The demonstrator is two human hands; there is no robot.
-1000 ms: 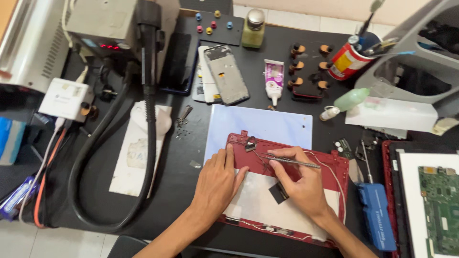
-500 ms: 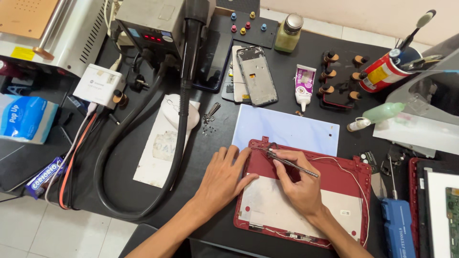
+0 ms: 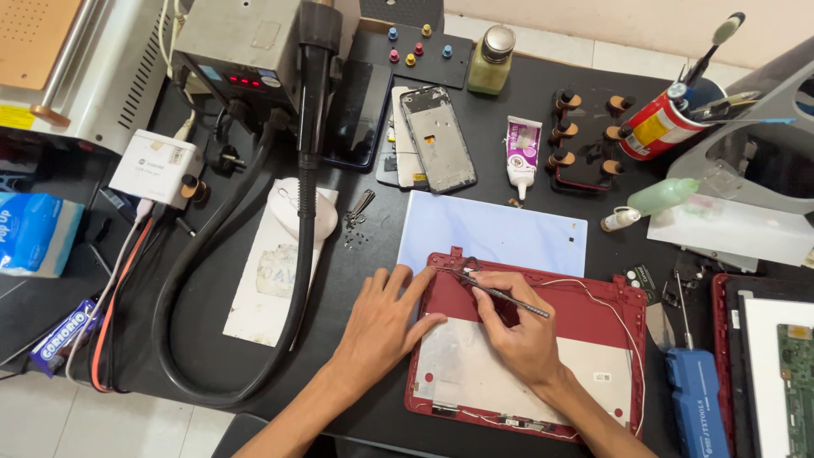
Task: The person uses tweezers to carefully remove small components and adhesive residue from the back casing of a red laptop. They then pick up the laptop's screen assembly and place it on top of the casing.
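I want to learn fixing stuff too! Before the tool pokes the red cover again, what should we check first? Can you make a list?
1. Left hand steadies the red cover: ok, it lies flat across the cover's left edge.
2. Right hand has a firm hold on the thin tool: ok, fingers pinch it like a pen.
3. Tool tip is at the right spot: cannot tell, the tip near the top left corner is too small to see.
4. White wire along the cover's edge is away from the tool: ok.
5. Tiny loose screws are out of the way: ok, they lie on the black mat left of the cover.
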